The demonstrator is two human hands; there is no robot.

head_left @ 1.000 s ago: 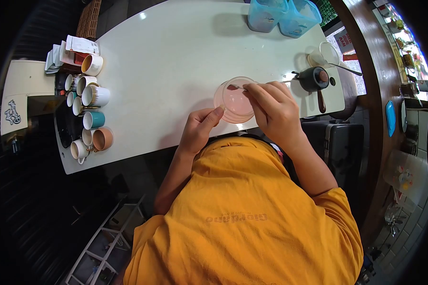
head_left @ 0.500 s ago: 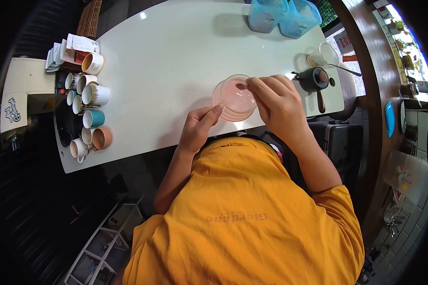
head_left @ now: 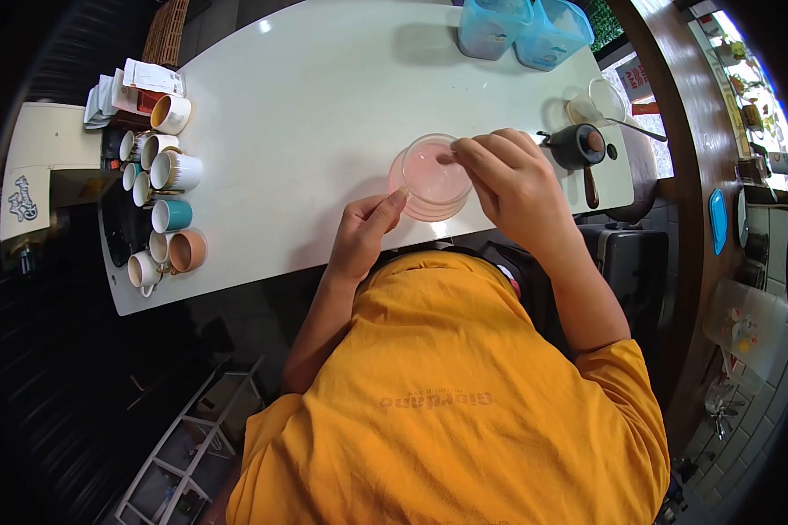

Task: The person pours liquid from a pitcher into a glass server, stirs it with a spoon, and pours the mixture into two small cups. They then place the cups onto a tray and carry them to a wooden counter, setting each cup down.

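Note:
A round clear cup (head_left: 438, 194) with pink liquid inside stands near the front edge of the white table, in front of my body. My left hand (head_left: 367, 229) is closed at its left side, the thumb lying against the rim. Over the right side of the rim, my right hand (head_left: 515, 179) pinches a thin utensil, apparently a spoon (head_left: 446, 158), whose dark end shows inside the cup. The fingers hide most of its handle.
Several mugs (head_left: 175, 172) line the table's left end, beside white packets (head_left: 153, 77). Two blue containers (head_left: 553, 35) stand at the back. To the right are a black pot (head_left: 576, 146) with a wooden handle and a clear container (head_left: 606, 100) with a long spoon (head_left: 643, 130).
Both hands stay at the cup. My right hand and the spoon have shifted only slightly, and the cup sits almost the same as before.

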